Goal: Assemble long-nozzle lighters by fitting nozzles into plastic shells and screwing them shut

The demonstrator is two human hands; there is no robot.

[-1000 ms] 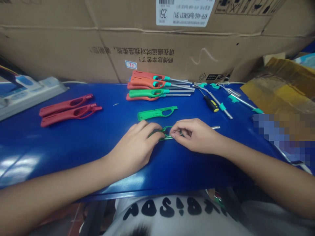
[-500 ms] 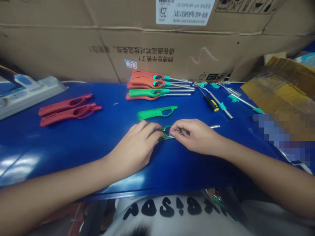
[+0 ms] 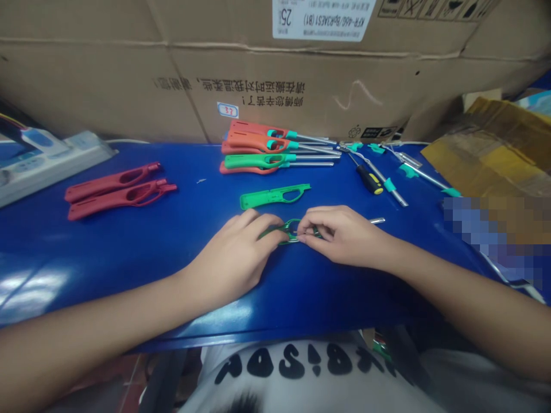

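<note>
Pressed to the table under my left hand (image 3: 241,246) is a green lighter handle (image 3: 293,225), its finger loop showing between my two hands. My left fingers are closed on the handle's left end. At the right side of the loop, my right hand (image 3: 342,234) has thumb and fingers pinched together; what sits between the tips is too small and hidden to name. A silvery metal tube (image 3: 377,221) sticks out to the right past my right hand. Just beyond both hands lies a separate green handle shell half (image 3: 274,197).
Assembled long lighters (image 3: 258,140) lie in a pile at the back. Two red handles (image 3: 118,198) are at left, near a white power strip (image 3: 55,160). A screwdriver (image 3: 369,180) and loose tubes with teal parts (image 3: 390,184) lie right. A cardboard box (image 3: 129,97) walls the back.
Both hands stay at the same spot on the green handle. My right fingertips have shifted very slightly; the other objects lie as before.
</note>
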